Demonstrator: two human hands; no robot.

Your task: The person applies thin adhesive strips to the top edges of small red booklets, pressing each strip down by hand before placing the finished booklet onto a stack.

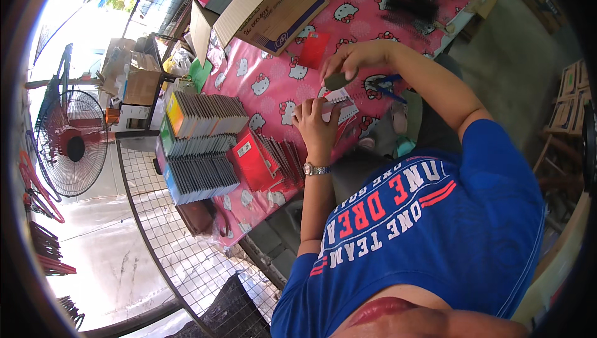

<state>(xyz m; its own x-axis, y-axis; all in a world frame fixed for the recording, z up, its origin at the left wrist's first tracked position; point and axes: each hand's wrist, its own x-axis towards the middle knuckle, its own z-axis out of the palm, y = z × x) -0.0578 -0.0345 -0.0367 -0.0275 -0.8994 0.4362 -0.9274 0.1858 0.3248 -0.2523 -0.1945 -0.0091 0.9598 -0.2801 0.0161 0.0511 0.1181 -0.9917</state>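
My left hand (316, 128), a metal-banded watch at its wrist, rests on the table with bent fingers and thumb about the near end of a small white-paged spiral notebook (346, 109). Just above the notebook's far end, my right hand (356, 59) pinches a flat, dark grey-green piece (339, 81) with a rounded edge; I cannot make out its kind. A red notebook cover (313, 50) lies beyond my hands. Left of my left hand, red notebooks (254, 159) lean in an overlapping row.
Tall rows of spiral notebooks (205, 116) stand at the table's left. Behind is an open cardboard box (283, 11) on the pink patterned tablecloth (258, 83). Something blue and long (388, 88) lies by my right forearm. A fan (73, 145) stands at far left.
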